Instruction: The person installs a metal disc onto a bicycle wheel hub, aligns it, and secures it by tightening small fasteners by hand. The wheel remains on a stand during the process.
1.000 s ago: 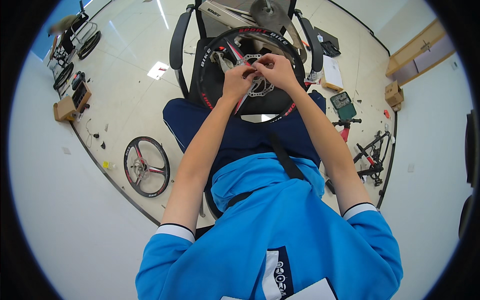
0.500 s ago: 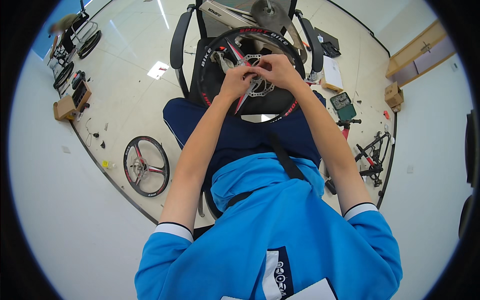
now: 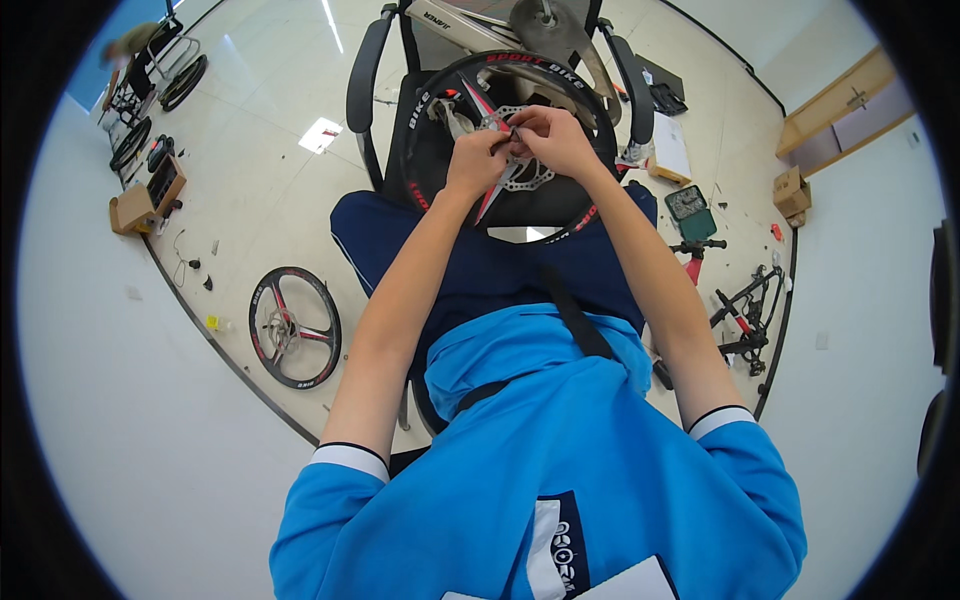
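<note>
A black bicycle wheel (image 3: pixel 425 110) with red spokes and a silver brake disc (image 3: pixel 528 178) at its hub lies flat on a black chair in front of me. My left hand (image 3: pixel 478 160) and my right hand (image 3: pixel 548 138) meet over the hub, fingertips pinched together on a small part that the fingers hide. Both hands rest against the disc and spokes. My forearms reach forward over my dark blue lap and bright blue shirt.
A second black wheel (image 3: pixel 294 327) lies on the floor at my left. A bike frame (image 3: pixel 470 25) with a chainring stands behind the chair. At the right are a green box (image 3: pixel 692 211), a red and black bike part (image 3: pixel 745 315) and cardboard boxes (image 3: pixel 790 192). Far left: a cardboard box (image 3: pixel 132 207), more bikes.
Both hands stay at the hub with only slight finger movement. The wheel has not shifted.
</note>
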`<state>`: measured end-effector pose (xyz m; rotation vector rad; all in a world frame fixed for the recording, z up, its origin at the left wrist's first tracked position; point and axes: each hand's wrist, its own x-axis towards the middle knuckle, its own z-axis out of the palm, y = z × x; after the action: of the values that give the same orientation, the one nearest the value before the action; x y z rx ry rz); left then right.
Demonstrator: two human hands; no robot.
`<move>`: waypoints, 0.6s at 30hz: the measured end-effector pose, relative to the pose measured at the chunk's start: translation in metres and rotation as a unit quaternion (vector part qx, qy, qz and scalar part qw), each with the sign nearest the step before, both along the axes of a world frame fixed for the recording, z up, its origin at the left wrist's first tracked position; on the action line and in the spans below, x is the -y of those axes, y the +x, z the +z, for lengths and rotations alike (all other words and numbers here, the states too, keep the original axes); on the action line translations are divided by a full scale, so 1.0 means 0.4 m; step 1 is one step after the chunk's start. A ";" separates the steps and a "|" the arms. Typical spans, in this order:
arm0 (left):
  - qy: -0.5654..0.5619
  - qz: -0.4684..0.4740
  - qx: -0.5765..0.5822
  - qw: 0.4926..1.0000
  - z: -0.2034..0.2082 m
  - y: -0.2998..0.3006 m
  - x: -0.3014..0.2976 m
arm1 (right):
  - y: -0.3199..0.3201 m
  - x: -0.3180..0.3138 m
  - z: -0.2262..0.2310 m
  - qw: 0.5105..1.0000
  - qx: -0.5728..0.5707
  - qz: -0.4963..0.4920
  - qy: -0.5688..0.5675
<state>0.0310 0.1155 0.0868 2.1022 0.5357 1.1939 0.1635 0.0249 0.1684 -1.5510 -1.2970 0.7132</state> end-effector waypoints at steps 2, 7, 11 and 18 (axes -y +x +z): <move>0.017 0.006 -0.017 1.000 0.006 -0.002 0.000 | 0.004 0.008 0.012 0.983 0.166 0.048 0.069; 0.029 -0.064 -0.047 0.996 0.037 -0.023 0.005 | 0.006 0.007 0.056 0.958 0.273 0.072 0.051; -0.017 -0.054 -0.042 0.998 0.040 -0.017 0.010 | -0.012 -0.007 0.058 0.980 0.198 -0.021 -0.032; -0.025 -0.003 -0.004 1.000 0.017 -0.015 0.005 | -0.003 -0.020 0.032 0.990 -0.107 -0.045 -0.086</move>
<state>0.0248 0.1134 0.0934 2.0656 0.5564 1.1569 0.1623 0.0329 0.1812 -1.6089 -1.0233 0.9264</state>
